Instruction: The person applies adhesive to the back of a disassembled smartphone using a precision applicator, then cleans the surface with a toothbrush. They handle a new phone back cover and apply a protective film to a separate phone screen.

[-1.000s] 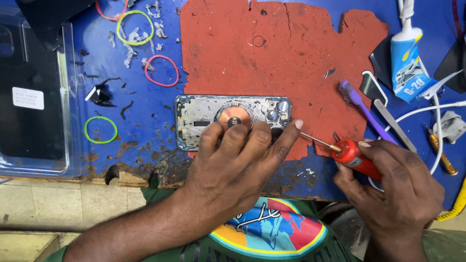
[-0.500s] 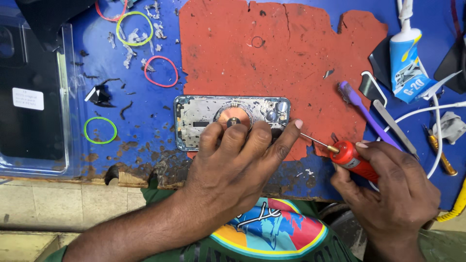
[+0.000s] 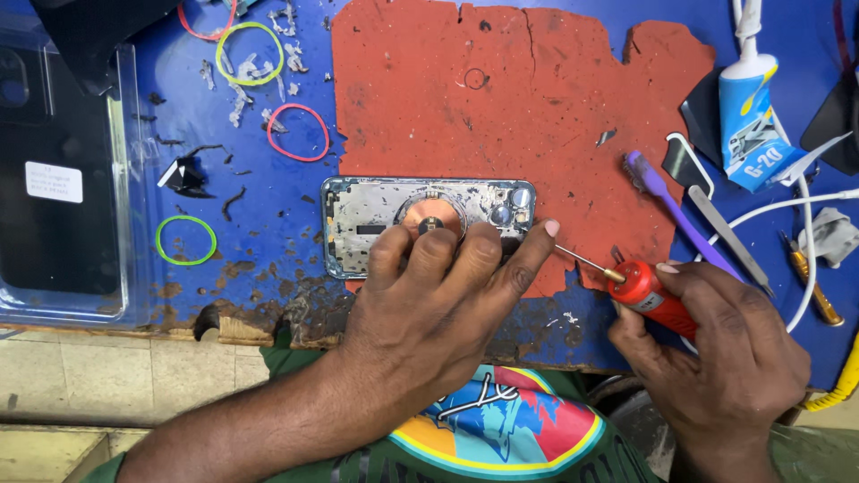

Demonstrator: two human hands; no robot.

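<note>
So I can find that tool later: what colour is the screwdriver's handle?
Red; the screwdriver in the right hand shows best in the head view.
</note>
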